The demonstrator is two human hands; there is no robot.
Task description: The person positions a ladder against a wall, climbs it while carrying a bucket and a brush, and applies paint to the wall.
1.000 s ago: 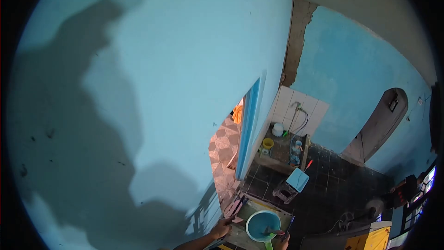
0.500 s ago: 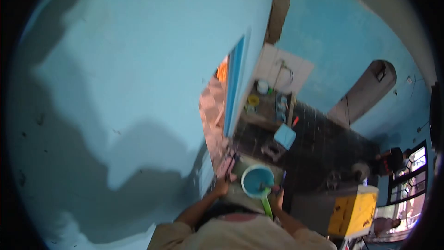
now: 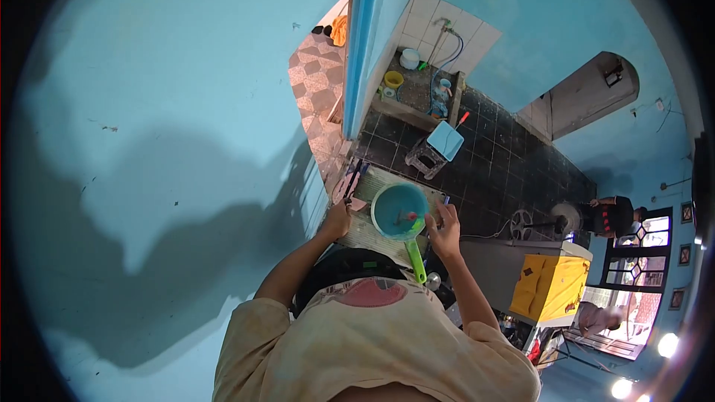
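Note:
A round, pale teal basin (image 3: 377, 210) sits on a ribbed board (image 3: 365, 229) in front of my body. A light green handle (image 3: 416, 260) sticks out over its near rim, and a small red thing (image 3: 411, 217) shows inside. My right hand (image 3: 445, 232) is at the basin's right side, thumb close to the rim and fingers apart, loosely bent. On the left edge of the board, my left hand (image 3: 337, 219) is closed beside a pink cloth (image 3: 363, 204) and a long dark object (image 3: 353, 183); I cannot tell what its fingers hold.
A blue wall (image 3: 171, 164) stands close on my left, with a doorway frame (image 3: 360, 52) ahead. Beyond the board are a stool (image 3: 427, 159) bearing a light blue container (image 3: 445, 141) and a low wash area (image 3: 406, 110). A yellow-covered cabinet (image 3: 547, 290) and people (image 3: 614, 216) are at right.
My view has shifted, so the basin, board and room appear higher and slightly left. My right hand's fingers now show apart at the basin's side; both hands stay near the board.

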